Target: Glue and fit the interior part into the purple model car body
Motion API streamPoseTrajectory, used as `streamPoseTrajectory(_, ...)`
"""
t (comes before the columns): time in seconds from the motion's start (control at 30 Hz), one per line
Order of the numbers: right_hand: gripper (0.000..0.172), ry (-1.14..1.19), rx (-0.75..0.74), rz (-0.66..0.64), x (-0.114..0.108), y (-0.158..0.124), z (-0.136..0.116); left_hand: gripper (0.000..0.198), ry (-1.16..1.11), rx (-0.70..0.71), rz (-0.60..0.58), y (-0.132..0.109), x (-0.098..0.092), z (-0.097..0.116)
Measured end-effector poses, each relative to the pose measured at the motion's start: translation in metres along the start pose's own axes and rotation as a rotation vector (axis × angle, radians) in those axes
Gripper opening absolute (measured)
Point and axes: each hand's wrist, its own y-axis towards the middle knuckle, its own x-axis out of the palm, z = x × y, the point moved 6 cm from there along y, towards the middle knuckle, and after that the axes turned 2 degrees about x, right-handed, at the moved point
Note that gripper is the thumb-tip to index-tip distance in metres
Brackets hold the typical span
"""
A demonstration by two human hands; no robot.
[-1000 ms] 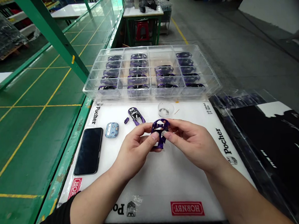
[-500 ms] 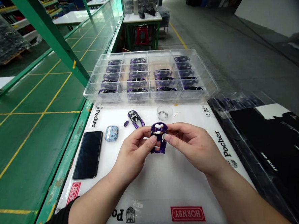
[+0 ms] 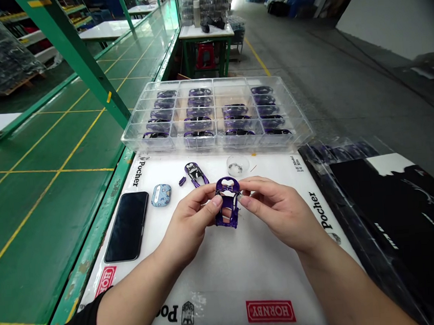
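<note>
Above the white mat (image 3: 223, 265), left hand (image 3: 191, 223) and right hand (image 3: 279, 210) pinch a purple car body (image 3: 227, 208) between closed fingertips.

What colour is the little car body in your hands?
Glossy purple model car body, seen in the head view.

The white mat (image 3: 223, 270) lies bare in front of and under the hands. Passage to the left is narrowed by a phone (image 3: 127, 226) and a small blue case (image 3: 161, 195). Beyond the hands, the mat is occupied by a second purple car body (image 3: 196, 174), a loose purple piece (image 3: 182, 181) and a clear cup (image 3: 237, 164). The far edge is closed off by a compartment tray (image 3: 217, 139); the right by black sheeting (image 3: 400, 210).
</note>
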Motion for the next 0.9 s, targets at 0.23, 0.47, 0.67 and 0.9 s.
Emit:
streamPoseTrajectory(0.23, 0.026, 0.029, -0.007, -0.031, -0.0018, 0.0019, 0.0012, 0.031, -0.013, -0.013, -0.028, -0.0006, 0.0011, 0.0004)
streamPoseTrajectory(0.47, 0.025, 0.029, -0.009, -0.038, -0.0019, 0.0027, 0.0014, 0.032, -0.028, -0.037, -0.012, 0.0004, 0.0002, 0.0001)
streamPoseTrajectory(0.67, 0.024, 0.044, -0.013, -0.024, -0.0025, 0.0050, 0.0002, 0.034, -0.025, -0.042, -0.015, -0.0006, -0.0002, 0.0010)
streamPoseTrajectory(0.9, 0.023, 0.119, 0.020, -0.009, -0.0024, 0.0051, 0.0007, 0.033, -0.031, -0.006, -0.067, -0.0021, 0.0036, 0.0033)
